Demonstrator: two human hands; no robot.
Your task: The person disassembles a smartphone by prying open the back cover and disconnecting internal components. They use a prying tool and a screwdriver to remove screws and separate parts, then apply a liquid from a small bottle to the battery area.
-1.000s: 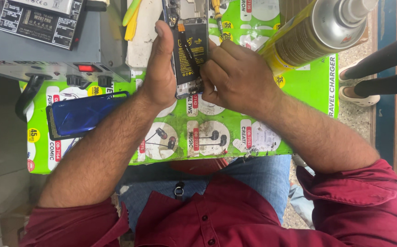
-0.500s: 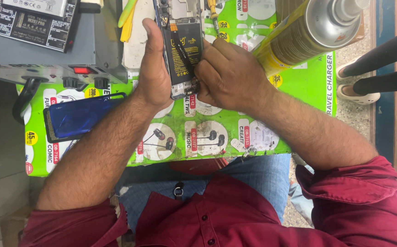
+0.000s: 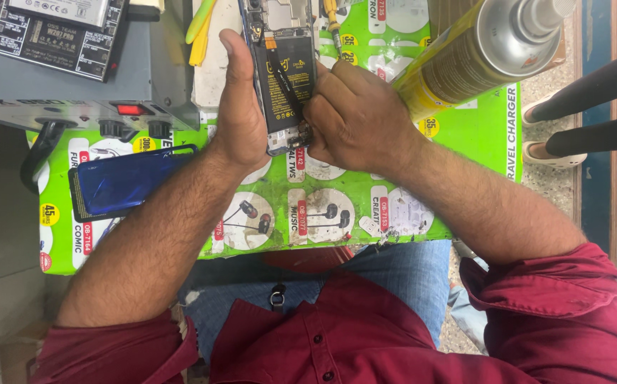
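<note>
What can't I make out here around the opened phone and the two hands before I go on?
Head view:
- Lower end of the opened phone: covered by the right hand.
- Phone's top: cut off by the upper frame edge.
- Right hand's fingertips and any tool they pinch: hidden under the knuckles.
- Phone's left edge: hidden behind the left hand.
- Spray can nozzle tip: cut off by the frame edge.

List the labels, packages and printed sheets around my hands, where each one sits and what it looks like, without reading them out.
Printed sheet: bright green, under both hands, with round white earphone pictures.
Battery label: black with yellow print, on the opened phone between the left hand and right hand.
Spray can: yellow printed cylinder, upper right, lying tilted.
Panel label: black rectangle with white print, top left on the grey box.
</note>
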